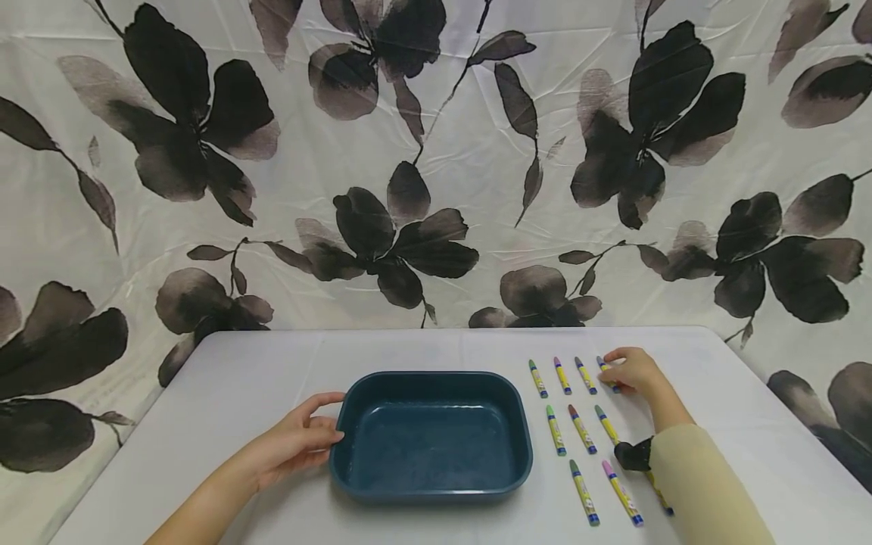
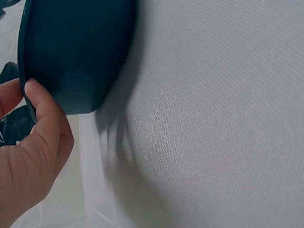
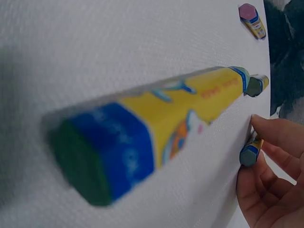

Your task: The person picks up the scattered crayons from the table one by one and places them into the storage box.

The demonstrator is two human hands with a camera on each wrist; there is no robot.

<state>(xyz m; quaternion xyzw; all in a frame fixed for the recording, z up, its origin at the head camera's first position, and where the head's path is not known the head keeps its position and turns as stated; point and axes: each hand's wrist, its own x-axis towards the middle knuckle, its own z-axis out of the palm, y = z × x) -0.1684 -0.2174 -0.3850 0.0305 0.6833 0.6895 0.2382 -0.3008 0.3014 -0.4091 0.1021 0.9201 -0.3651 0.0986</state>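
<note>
A dark blue rectangular tub (image 1: pixel 429 446) stands mid-table. My left hand (image 1: pixel 293 439) pinches its left rim between thumb and fingers, as the tub's outer wall (image 2: pixel 78 52) in the left wrist view also shows. Rows of crayons in yellow-and-blue wrappers lie right of the tub. At the far right of the back row, my right hand (image 1: pixel 636 371) has thumb and fingers on either side of a grey-blue-ended crayon (image 3: pixel 250 152), low at the table. A green-ended crayon (image 3: pixel 156 128) looms large in the right wrist view. The right forearm partly covers a crayon (image 1: pixel 659 493) in the front row.
Nearest the tub's right side are a bright green crayon (image 1: pixel 555 430) and a green one (image 1: pixel 538 378). A pink-purple crayon (image 1: pixel 623 493) lies near the front. The white table (image 1: pixel 272 371) ends at a flowered cloth (image 1: pixel 436 189) behind.
</note>
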